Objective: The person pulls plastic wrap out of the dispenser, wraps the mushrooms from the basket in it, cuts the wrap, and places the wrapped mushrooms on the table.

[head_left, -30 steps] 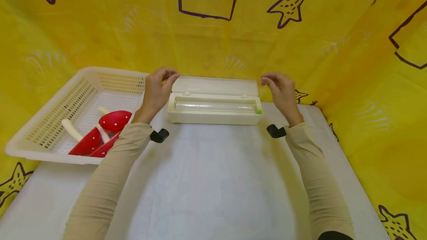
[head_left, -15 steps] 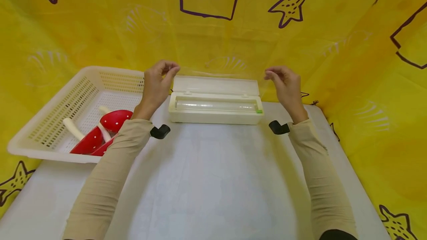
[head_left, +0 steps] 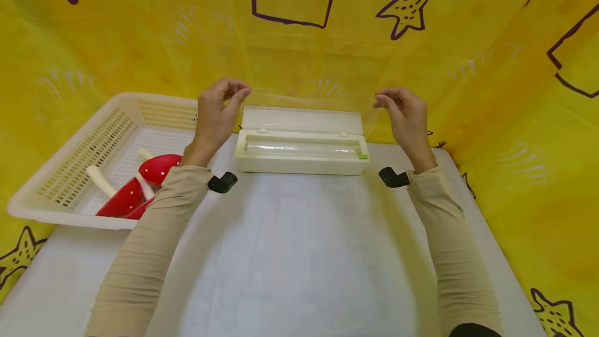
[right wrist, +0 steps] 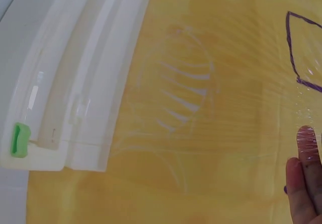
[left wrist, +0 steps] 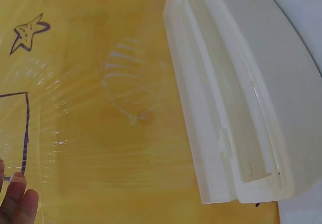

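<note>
Currently, a long cream-white plastic dispenser box [head_left: 301,166] sits on the white-covered tabletop [head_left: 299,254], its hinged lid [head_left: 301,120] tipped back and a clear roll of film [head_left: 301,148] inside; a small green plastic piece [head_left: 363,156] sits at its right end. Above the dispenser box, a thin transparent sheet [left wrist: 55,128] spans between the left hand [head_left: 216,116] and right hand [head_left: 406,121], each with thumb and fingers pinched together on its edge. Left of the dispenser box, an off-white perforated plastic basket [head_left: 70,219] holds red, white-dotted, bowl-like pieces [head_left: 161,169] with pale handles, partly hidden by the beige left sleeve [head_left: 140,254]. Against the yellow cloth [head_left: 468,113] behind the dispenser box, the sheet shows only as faint glints; the wrist views cut off most of each hand.
</note>
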Available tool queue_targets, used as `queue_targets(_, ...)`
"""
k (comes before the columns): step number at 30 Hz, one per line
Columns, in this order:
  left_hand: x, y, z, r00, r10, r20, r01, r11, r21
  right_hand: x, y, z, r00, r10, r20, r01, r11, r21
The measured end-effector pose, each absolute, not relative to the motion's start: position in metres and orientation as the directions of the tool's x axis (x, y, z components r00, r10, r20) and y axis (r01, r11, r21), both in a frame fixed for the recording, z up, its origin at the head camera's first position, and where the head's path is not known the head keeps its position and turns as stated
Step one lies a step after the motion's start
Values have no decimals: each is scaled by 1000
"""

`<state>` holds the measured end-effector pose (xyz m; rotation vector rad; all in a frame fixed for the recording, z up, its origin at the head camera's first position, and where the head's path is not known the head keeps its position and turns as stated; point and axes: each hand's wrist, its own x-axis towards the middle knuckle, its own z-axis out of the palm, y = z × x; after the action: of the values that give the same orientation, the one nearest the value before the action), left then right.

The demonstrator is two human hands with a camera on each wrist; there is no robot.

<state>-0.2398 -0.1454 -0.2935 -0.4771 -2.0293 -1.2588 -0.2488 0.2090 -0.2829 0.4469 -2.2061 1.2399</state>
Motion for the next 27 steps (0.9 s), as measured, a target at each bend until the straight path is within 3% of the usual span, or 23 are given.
queue_targets(27,-239,-144,-279,-667,-52,743,647,455,612,-247,210,-268,-743,-24,668,-582,516,-629)
